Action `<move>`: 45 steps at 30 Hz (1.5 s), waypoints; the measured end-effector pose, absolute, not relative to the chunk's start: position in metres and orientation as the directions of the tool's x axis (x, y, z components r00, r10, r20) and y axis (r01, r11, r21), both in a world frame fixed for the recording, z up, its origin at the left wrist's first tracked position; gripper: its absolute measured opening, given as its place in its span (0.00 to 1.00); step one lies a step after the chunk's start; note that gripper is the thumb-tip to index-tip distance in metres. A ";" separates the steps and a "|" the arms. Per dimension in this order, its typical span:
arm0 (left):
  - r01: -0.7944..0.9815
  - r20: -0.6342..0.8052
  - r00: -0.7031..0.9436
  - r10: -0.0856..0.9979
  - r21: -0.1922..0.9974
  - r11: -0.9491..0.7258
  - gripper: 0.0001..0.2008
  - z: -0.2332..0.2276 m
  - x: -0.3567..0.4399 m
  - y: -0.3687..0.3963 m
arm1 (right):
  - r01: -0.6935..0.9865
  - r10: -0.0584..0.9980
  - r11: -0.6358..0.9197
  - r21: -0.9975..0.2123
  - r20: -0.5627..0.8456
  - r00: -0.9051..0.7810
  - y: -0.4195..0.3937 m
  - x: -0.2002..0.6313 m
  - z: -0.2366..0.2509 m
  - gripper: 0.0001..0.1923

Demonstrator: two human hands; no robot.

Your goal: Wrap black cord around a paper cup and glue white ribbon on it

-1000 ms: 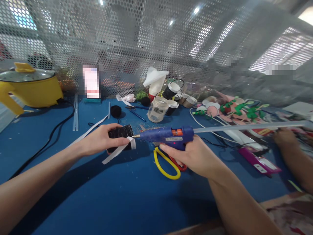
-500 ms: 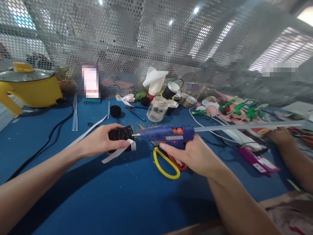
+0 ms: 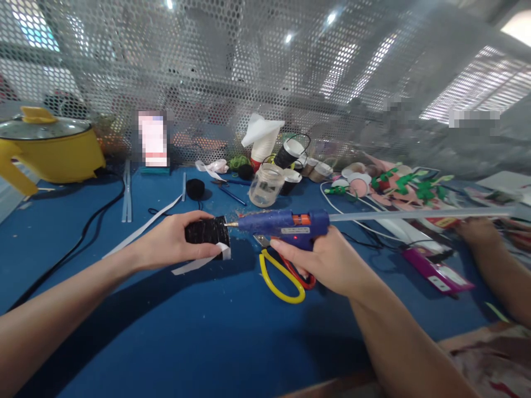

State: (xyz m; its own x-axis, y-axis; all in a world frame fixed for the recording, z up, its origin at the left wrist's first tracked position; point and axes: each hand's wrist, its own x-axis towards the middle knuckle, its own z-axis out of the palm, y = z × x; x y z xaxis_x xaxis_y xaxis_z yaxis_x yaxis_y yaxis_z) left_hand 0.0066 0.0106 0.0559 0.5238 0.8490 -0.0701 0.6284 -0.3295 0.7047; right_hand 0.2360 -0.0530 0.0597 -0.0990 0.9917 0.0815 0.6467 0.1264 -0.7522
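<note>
My left hand (image 3: 176, 240) is closed around a small black yarn-wrapped cup (image 3: 205, 231), held on its side with its rim to the right. A white paper strip (image 3: 197, 264) lies along that rim under my thumb, its loose end hanging to the left. In my right hand (image 3: 327, 260) is a blue hot glue gun (image 3: 274, 222), a long clear glue stick (image 3: 415, 213) running out of its back. The metal nozzle meets the cup's rim, or nearly so. Below the gun lie scissors (image 3: 283, 282) with yellow and red handles, partly hidden by my right hand.
A clear jar (image 3: 266, 185) and several small cups stand behind the gun. A black yarn ball (image 3: 195, 189) lies behind my left hand. At left is a yellow electric pot (image 3: 53, 155); a purple packet (image 3: 437, 271) and another person's hand (image 3: 479, 232) are at right.
The cup's black side has turned slightly under my left fingers, and the nozzle now sits a little higher against its rim. Both hands keep their holds.
</note>
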 end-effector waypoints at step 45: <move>0.585 0.061 0.530 0.846 0.696 -0.417 0.30 0.047 0.005 0.011 | 0.575 0.987 0.160 -0.803 0.117 -0.112 -0.049 0.238 0.055 0.15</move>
